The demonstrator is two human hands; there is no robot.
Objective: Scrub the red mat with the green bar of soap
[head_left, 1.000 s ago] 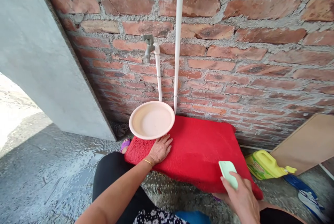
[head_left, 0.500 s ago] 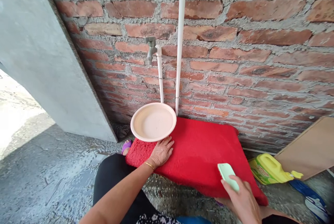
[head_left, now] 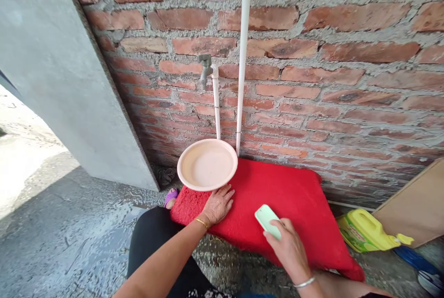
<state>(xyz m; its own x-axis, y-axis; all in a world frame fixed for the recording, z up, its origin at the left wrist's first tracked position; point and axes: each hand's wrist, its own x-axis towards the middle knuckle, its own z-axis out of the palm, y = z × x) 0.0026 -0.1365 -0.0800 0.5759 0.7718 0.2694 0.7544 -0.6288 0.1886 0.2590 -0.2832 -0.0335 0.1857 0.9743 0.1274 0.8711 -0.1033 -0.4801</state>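
A red cloth, darker in places, lies spread over a low surface against the wall. My left hand rests flat on it, fingers spread, with the fingertips close to the rim of a pale pink basin. Whether they touch the rim I cannot tell. My right hand is closed around a pale green scrubbing brush, held over the middle of the cloth with its smooth back up. The bristles are hidden underneath. The basin stands at the cloth's far left corner, below a tap.
A grey slab leans on the brick wall at left. White pipes run up behind the basin. At right lie a yellow jug, a brown board and blue slippers. The concrete floor is wet.
My right hand has moved left with the brush, from the cloth's right part towards its middle. The left hand stays in place on the cloth. The whole view has shifted slightly.
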